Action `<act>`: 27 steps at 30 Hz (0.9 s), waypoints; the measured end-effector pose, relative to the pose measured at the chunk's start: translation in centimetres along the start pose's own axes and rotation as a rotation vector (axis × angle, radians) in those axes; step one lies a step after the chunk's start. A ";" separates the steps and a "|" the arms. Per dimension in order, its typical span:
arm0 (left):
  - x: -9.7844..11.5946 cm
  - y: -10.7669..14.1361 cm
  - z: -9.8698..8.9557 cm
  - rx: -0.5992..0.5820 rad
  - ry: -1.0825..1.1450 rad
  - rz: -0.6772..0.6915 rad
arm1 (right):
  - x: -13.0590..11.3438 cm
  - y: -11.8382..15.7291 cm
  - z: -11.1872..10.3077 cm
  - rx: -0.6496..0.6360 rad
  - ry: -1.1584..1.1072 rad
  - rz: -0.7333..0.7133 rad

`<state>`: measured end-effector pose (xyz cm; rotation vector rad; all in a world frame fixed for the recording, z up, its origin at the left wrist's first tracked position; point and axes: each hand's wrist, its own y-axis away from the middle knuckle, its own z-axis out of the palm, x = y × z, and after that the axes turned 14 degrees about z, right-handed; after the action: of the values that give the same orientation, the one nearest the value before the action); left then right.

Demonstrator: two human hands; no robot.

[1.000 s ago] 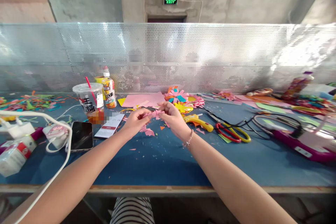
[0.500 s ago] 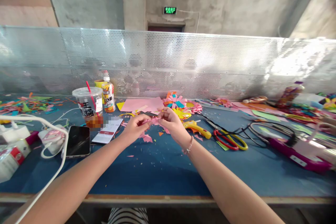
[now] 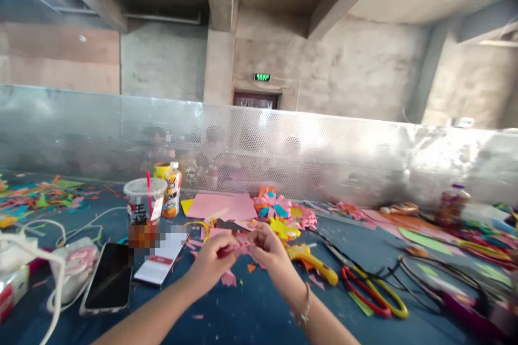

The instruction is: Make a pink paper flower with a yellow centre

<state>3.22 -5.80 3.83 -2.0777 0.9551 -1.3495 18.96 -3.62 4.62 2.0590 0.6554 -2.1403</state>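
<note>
Left hand (image 3: 213,256) and right hand (image 3: 270,249): fingertips narrow, pinching pink paper piece (image 3: 244,242) between them, over bench (image 3: 243,318). Pink sheet (image 3: 220,207) lies beyond, nearer bench's far edge.

Bare-handed and bare-armed, with a pale bracelet (image 3: 305,307) around the right wrist (image 3: 292,290).
Shows bare forearms (image 3: 165,307) down to the lower edge of the view, slender and narrowing toward left hand (image 3: 213,259) and right hand (image 3: 270,250). Wears the bracelet as a thin loop, uneven in outline and light in tone, too blurred to tell beads from links.
</note>
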 end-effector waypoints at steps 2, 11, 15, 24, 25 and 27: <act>-0.3 0.0 0.2 0.010 0.025 -0.010 | 0.0 0.0 -0.1 -0.006 0.004 0.011; 0.2 -0.1 0.2 0.053 0.181 -0.213 | -0.2 0.3 0.1 0.031 0.025 0.057; 0.0 -0.1 0.2 0.118 0.307 -0.296 | -0.5 0.3 -0.2 0.064 0.055 0.044; -1.6 -0.1 0.2 0.340 0.609 -0.370 | -0.4 -0.4 -1.6 0.112 0.131 0.054; -1.5 -0.1 0.3 0.341 0.624 -0.377 | -0.2 -0.5 -1.6 0.122 0.134 0.053; -1.2 -0.2 0.3 0.332 0.645 -0.394 | -0.1 -0.7 -1.5 0.140 0.140 0.054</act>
<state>3.24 -4.75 3.13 -1.6451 0.4920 -2.2897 20.14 -2.45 4.87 2.2874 0.4701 -2.0830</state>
